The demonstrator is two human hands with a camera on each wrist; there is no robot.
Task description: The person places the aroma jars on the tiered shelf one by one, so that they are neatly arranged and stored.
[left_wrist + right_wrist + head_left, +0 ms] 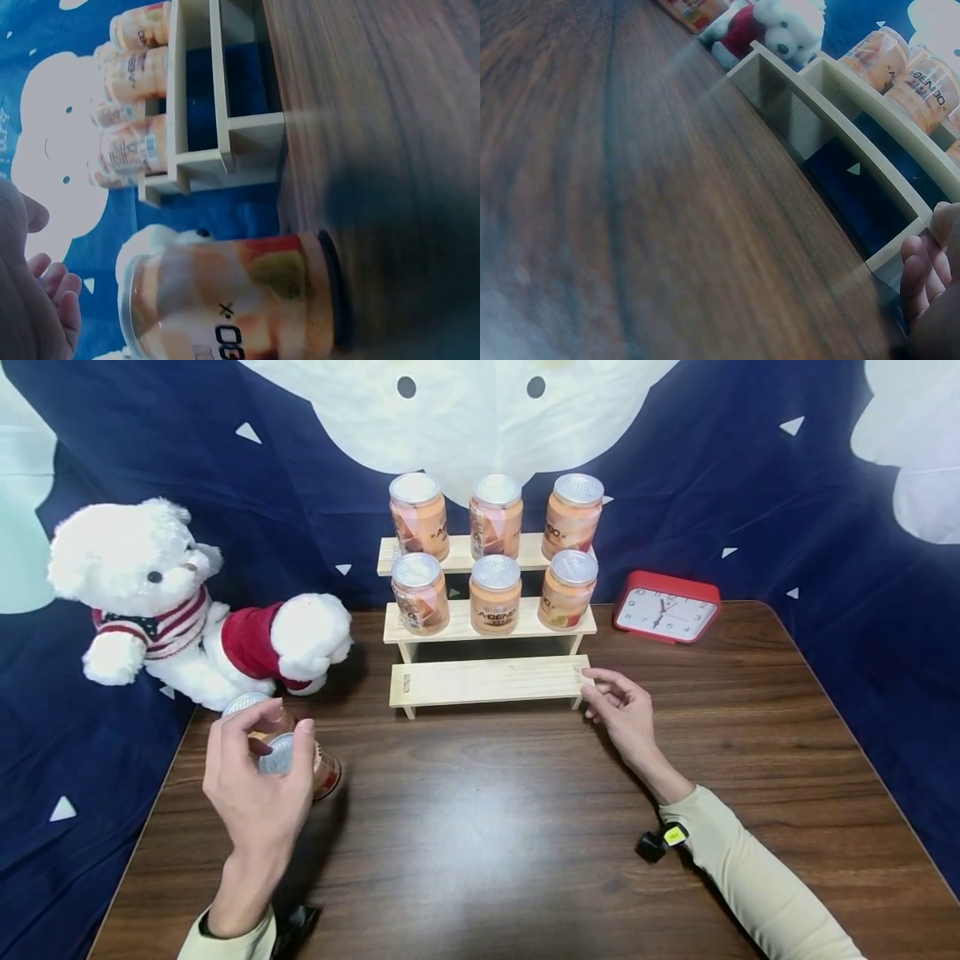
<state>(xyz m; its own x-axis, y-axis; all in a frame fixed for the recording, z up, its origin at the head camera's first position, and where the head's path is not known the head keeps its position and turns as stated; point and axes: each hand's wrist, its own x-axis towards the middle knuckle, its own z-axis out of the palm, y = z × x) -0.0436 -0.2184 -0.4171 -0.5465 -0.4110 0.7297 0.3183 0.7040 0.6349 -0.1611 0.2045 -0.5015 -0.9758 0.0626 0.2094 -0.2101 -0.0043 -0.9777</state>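
Observation:
My left hand [258, 768] is over two jars of canned fruit at the left of the table, its thumb and fingers curved but apart. The nearer jar [327, 774] shows partly under the hand; the farther jar [247, 701] is mostly hidden behind the fingers. In the left wrist view the jar [225, 300] stands apart from the fingertips. My right hand [622, 710] pinches the right end of the low front tier of a wooden stepped shelf [491, 682]. The fingers [922, 274] meet the board's end in the right wrist view.
Several fruit jars [495, 597] stand in two rows on the middle and top tiers. A white teddy bear [142, 560] sits at the left rear. To the shelf's right is a red clock [667, 607]. A patterned blue cloth [750, 460] hangs behind the table.

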